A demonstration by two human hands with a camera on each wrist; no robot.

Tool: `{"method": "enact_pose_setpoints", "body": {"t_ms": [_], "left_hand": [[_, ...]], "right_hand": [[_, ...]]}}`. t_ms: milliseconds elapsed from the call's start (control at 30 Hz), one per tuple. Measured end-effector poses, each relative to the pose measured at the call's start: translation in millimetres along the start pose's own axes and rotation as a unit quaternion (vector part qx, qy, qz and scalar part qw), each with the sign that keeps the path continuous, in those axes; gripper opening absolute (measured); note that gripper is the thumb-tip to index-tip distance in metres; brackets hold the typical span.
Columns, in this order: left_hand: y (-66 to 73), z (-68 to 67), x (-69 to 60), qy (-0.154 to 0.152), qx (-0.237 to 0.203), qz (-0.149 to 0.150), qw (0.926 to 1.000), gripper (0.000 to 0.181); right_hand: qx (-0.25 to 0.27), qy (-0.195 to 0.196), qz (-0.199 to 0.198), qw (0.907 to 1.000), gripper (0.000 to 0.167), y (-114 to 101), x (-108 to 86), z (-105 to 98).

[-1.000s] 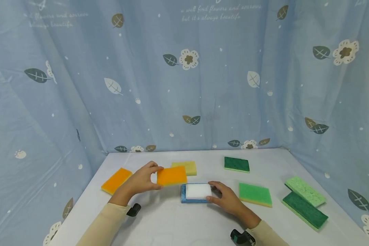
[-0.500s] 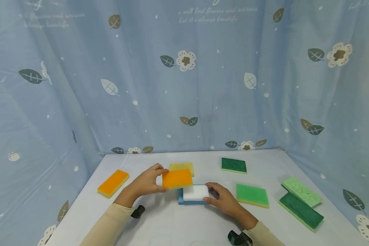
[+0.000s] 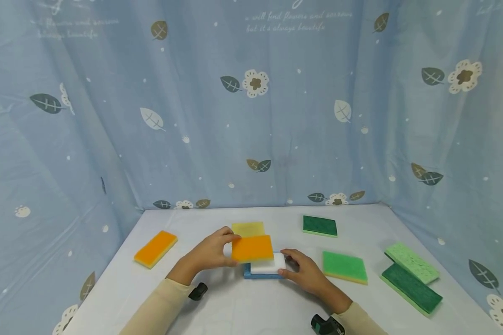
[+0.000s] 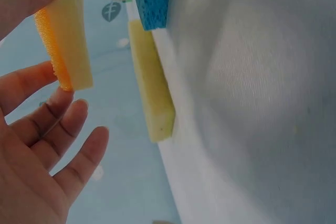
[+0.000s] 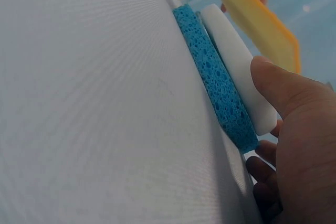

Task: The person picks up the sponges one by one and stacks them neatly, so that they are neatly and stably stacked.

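My left hand (image 3: pixel 209 252) pinches an orange-and-yellow sponge (image 3: pixel 252 248) by its left end, thumb in front and index finger behind. This sponge hangs just above a white sponge (image 5: pixel 235 69) and hides part of it in the head view. The white sponge lies flat on a blue sponge (image 5: pixel 212 80) on the table. My right hand (image 3: pixel 309 275) holds the white sponge at its right end between thumb and fingers, with lower fingers beside the blue sponge's end. A pale yellow sponge (image 3: pixel 248 228) lies just behind the stack.
On the white table (image 3: pixel 234 311), another orange sponge (image 3: pixel 155 249) lies left. To the right are a green-and-yellow sponge (image 3: pixel 344 267), a dark green sponge (image 3: pixel 320 225) farther back, and a light green sponge (image 3: pixel 411 261) leaning on a dark green one (image 3: pixel 411 288). A blue curtain (image 3: pixel 193 116) hangs behind.
My left hand has carried the orange-and-yellow sponge rightward, from beside the stack to over the white sponge. My right hand stays at the stack's right end.
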State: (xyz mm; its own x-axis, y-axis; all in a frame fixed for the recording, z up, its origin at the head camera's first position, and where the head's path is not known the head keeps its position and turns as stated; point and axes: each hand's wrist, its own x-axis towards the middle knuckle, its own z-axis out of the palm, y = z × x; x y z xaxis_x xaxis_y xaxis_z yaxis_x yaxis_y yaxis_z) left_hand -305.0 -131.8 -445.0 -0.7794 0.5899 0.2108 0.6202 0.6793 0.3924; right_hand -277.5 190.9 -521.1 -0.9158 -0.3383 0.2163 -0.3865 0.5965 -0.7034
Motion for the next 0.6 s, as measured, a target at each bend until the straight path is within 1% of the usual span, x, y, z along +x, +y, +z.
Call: {"method": "enact_pose_setpoints", "body": {"t_ms": [200, 433, 600], "left_hand": [[3.1, 4.3, 4.3, -0.010, 0.013, 0.007, 0.9998, 0.068], [11.6, 6.3, 7.9, -0.014, 0.002, 0.013, 0.9998, 0.070], [11.7, 12.2, 11.2, -0.021, -0.004, 0.012, 0.9997, 0.071]], "right_hand": [[-0.002, -0.003, -0.003, 1.0000, 0.067, -1, -0.3, 0], [-0.001, 0.000, -0.001, 1.0000, 0.068, -2, -0.8, -1], [0.005, -0.002, 0.007, 1.0000, 0.070, -4, -1.1, -2]]}}
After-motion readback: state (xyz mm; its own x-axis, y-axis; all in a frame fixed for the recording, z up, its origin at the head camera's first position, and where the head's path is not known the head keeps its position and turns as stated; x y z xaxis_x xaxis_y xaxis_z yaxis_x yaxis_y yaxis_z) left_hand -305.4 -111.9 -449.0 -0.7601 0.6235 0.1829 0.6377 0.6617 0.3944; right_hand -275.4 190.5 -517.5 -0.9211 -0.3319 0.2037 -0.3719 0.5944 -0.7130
